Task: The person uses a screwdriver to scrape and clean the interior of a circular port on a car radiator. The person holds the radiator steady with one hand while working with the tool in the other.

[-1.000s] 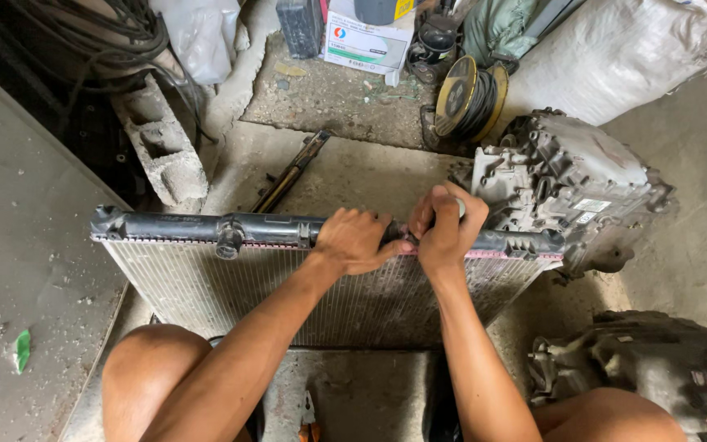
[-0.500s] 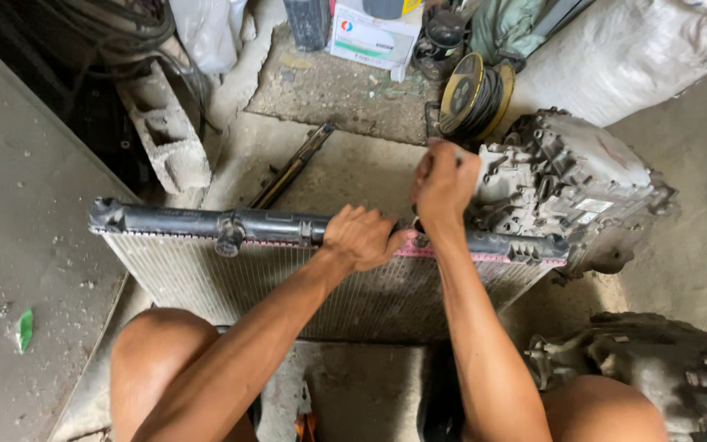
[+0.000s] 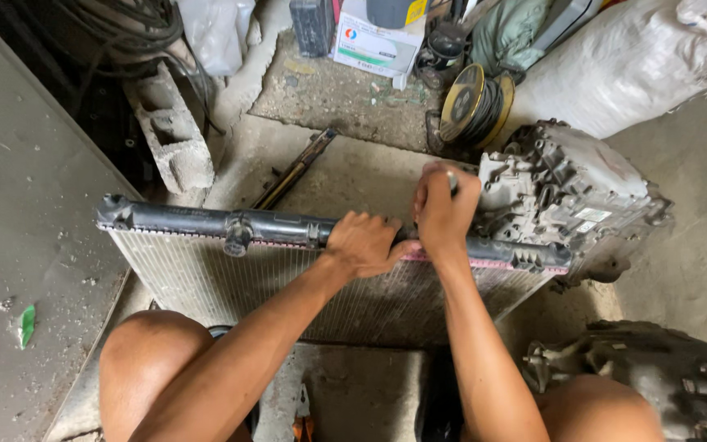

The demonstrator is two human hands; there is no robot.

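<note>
On the concrete floor between our knees, in the head view, stands a car radiator [image 3: 288, 286], upright on its long edge, its black plastic top tank [image 3: 206, 223] running left to right in front of us. We judge the step in hand to be prying along the seam where the tank meets the finned core. Our left hand [image 3: 363, 244] is clenched over the tank near its middle, steadying it. Our right hand [image 3: 443, 209] is closed in a fist round a slim tool handle [image 3: 452, 180], raised just above the tank and beside the left hand; the tool's tip is hidden, so we cannot tell where it bites.

The next move, in our judgement, calls for a firm hold with the left hand and careful pressure at the seam, since the thin fins bend easily.

Both forearms reach forward and converge, the right wrist cocked upward. A grey gearbox casing [image 3: 570, 192] sits just behind the radiator's right end, a concrete block [image 3: 172, 139] well off to the left.
</note>
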